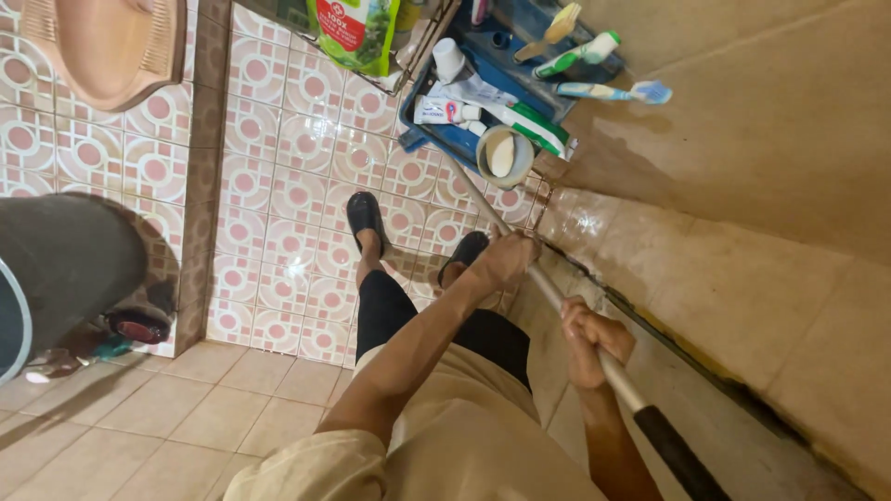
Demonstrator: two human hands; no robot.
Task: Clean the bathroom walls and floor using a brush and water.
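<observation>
Nearest the lens: cream shirt sleeve and hem [436, 445] filling the bottom middle, black trousers [394, 311] beneath. Beyond, largest of all, a pink-and-white patterned tiled floor [278, 186] with circle motifs, bordered by plain beige tiles [176, 399] at lower left and a tan wall [780, 232] along the right, dark grime running along its base. At far left, a big dark grey bucket or drum [60, 264], partly out of frame. At top left, a pinkish plastic basin or seat [107, 46], cut by the edge.

Next in size, a long metal pole [557, 297], grey, with a black grip sleeve at its near end. Long axis diagonal: near end at lower right, far end pointing up-left toward a blue tray [445, 134], running close along the foot of the wall. Far tip hidden near a small round cup [504, 156]; cannot tell what sits on that end.

Left hand [504, 262] wrapped around the pole higher up, fingers closed on it. Right hand [594, 341] lower down, nearer the black grip, fingers curled tight round the shaft.

Smaller: two black slippers [365, 215] on the feet, on the patterned tiles. On the tray, toothpaste tubes [483, 102] and toothbrushes [613, 90]; a green pouch [357, 32] just beside it.
</observation>
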